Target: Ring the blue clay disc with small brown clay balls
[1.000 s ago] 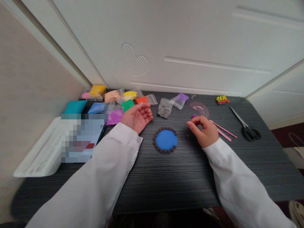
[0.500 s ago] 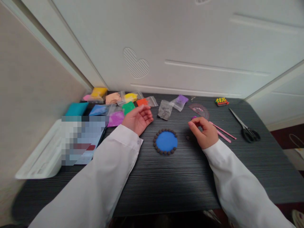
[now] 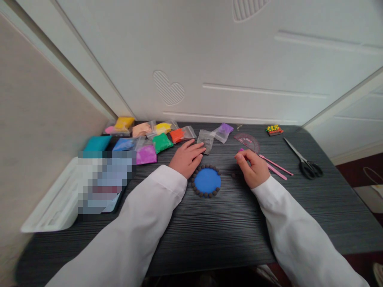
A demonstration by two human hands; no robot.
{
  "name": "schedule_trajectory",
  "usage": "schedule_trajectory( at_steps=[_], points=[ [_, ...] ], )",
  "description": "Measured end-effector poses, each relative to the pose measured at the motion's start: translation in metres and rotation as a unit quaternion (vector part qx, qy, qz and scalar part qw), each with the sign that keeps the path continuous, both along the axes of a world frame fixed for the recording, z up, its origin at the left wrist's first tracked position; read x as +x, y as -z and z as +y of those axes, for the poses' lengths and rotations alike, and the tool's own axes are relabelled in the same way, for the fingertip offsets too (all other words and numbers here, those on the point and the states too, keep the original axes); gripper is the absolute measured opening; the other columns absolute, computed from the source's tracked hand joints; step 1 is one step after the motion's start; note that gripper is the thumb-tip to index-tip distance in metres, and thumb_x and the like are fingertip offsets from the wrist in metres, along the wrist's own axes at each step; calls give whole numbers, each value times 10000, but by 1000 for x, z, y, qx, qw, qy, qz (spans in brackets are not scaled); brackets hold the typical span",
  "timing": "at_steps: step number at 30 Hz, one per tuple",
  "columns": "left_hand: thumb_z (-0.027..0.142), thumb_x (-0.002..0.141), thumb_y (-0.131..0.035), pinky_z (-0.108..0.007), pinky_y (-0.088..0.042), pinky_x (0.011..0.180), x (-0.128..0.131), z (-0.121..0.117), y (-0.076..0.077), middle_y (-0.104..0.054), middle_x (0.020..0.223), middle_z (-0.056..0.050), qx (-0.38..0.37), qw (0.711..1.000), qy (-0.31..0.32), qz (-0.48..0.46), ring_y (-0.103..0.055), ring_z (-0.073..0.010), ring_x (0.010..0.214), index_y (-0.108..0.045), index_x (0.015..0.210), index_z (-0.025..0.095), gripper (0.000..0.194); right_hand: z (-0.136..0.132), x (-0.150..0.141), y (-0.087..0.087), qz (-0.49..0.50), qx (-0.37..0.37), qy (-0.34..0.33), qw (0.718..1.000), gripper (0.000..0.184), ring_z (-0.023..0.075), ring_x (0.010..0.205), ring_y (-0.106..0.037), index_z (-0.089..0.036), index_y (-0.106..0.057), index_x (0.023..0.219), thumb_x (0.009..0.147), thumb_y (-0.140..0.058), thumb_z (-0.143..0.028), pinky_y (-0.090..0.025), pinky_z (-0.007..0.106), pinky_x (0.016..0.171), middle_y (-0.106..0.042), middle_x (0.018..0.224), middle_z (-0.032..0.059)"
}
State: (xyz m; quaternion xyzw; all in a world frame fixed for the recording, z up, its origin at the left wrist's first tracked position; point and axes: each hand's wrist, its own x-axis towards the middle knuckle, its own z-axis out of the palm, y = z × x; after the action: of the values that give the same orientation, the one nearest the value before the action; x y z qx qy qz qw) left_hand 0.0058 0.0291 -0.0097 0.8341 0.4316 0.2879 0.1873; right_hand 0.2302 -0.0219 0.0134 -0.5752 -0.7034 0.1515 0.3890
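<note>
My left hand [image 3: 188, 158] lies palm down with its fingers stretched out, the fingertips over the edge of a clear plastic bag of dark grey clay [image 3: 206, 140]. Just below it on the desk is a flat blue clay disc [image 3: 207, 180], edged by small dark clay balls [image 3: 206, 195] with a gap on the right side. My right hand [image 3: 253, 167] rests to the right of the disc, fingers curled and thumb against the index finger. Whether anything is between them I cannot make out. A loose dark clay ball [image 3: 233, 175] sits beside that hand.
Bags of coloured clay, such as a green one [image 3: 162, 142], lie at the back left near a phone [image 3: 115, 191] and a white tray [image 3: 54, 203]. To the right are a pink protractor [image 3: 247, 141], pink tools [image 3: 277, 165], scissors [image 3: 305, 161] and a small colourful clay piece [image 3: 274, 130].
My left hand has turned from palm facing sideways to palm down and moved right onto the grey clay bag. My right hand keeps its curled pose. The view has shifted slightly.
</note>
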Motion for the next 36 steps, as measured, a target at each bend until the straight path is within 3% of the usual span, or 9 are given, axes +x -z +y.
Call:
schedule_trajectory(
  at_steps=[2, 8, 11, 14, 16, 19, 22, 28, 36],
  points=[
    [293, 795, -418, -409, -255, 1006, 1, 1, 1, -540, 1187, -40, 4, 1000, -2, 16, -330, -226, 1208, -582, 1072, 207, 333, 1, 1, 2, 7, 4, 0, 1000, 176, 118, 610, -513, -199, -544, 725, 768, -484, -360, -426, 259, 595, -558, 652, -3],
    [312, 803, -407, -384, -290, 984, 0, 2, 2, -594, 1108, -43, 40, 999, -20, 22, -447, -198, 1099, -631, 969, 215, 295, 4, 2, 7, 25, 28, -9, 999, 212, 135, 737, -536, -200, -543, 953, 792, -450, -304, -443, 294, 691, -584, 899, 48],
    [314, 800, -413, -396, -302, 964, -2, 2, 2, -605, 1092, -40, 36, 999, -30, 22, -450, -209, 1084, -654, 913, 223, 281, 2, 2, 3, 12, 8, 1, 1000, 200, 124, 659, -511, -192, -547, 812, 820, -400, -327, -410, 270, 621, -565, 726, 19],
    [305, 787, -436, -409, -302, 955, -3, 3, 1, -614, 1077, -29, 16, 999, -28, 5, -459, -215, 1066, -668, 871, 242, 254, -1, 1, -1, -14, -8, -9, 1000, 319, 104, 545, -435, -190, -462, 576, 834, -360, -347, -344, 253, 536, -454, 548, -17],
    [298, 777, -454, -412, -307, 949, -4, 2, 0, -624, 1056, -16, -2, 999, -25, -24, -461, -213, 1060, -673, 849, 260, 234, -2, 0, -3, -15, -4, -20, 1000, 346, 94, 510, -397, -191, -394, 511, 818, -394, -351, -325, 250, 517, -396, 508, -29],
    [292, 769, -468, -405, -320, 937, -6, 1, -3, -651, 991, -12, -39, 994, -27, -94, -461, -212, 1056, -682, 796, 269, 218, -1, -1, -3, 0, 9, -31, 999, 281, 100, 538, -431, -194, -419, 537, 770, -478, -339, -363, 254, 547, -441, 541, -26],
    [294, 768, -475, -379, -326, 940, -9, 0, -6, -657, 955, -23, -66, 983, -42, -167, -488, -204, 1026, -684, 775, 259, 212, 1, 0, 2, 12, 18, -23, 999, 113, 123, 626, -503, -201, -541, 730, 746, -506, -308, -422, 277, 607, -554, 691, 8],
    [294, 776, -471, -332, -339, 936, -13, 0, -11, -631, 980, -40, -91, 960, -78, -252, -526, -186, 985, -672, 811, 227, 216, 6, 0, 13, 37, 12, -12, 999, 219, 140, 716, -551, -212, -536, 958, 752, -481, -262, -459, 309, 685, -601, 877, 40],
    [333, 785, -447, -337, -326, 955, -14, 4, -13, -617, 1019, -56, -85, 928, -118, -344, -507, -193, 1034, -658, 871, 194, 267, 7, -2, 8, 58, 19, 13, 998, 157, 131, 625, -526, -196, -549, 767, 752, -503, -345, -440, 286, 606, -588, 690, 15]
  ],
)
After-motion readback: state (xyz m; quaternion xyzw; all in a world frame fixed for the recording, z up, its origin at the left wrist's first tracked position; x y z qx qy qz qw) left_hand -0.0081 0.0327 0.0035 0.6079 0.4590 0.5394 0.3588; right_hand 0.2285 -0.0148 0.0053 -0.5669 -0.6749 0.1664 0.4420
